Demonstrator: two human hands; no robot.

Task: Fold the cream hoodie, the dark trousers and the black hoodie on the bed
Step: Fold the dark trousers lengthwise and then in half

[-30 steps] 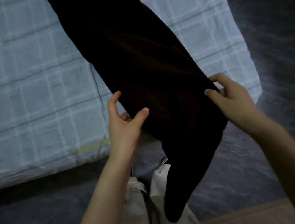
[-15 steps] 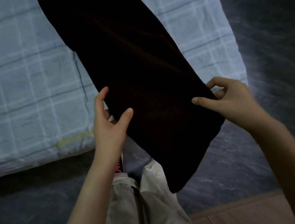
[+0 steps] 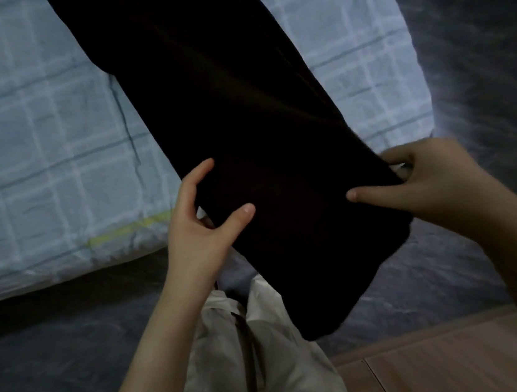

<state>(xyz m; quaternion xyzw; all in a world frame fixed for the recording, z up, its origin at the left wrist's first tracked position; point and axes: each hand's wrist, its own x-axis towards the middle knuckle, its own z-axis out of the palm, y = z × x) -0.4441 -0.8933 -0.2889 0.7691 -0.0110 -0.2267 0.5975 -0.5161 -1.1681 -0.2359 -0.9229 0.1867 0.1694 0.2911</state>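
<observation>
The dark trousers (image 3: 241, 116) are stretched slantwise over the bed (image 3: 32, 142), near end overhanging — each side is clamped in a grip, by the left hand (image 3: 196, 229) and the right hand (image 3: 428, 181). Were either slackened, the overhang could be dragged floorward, legs askew.
</observation>
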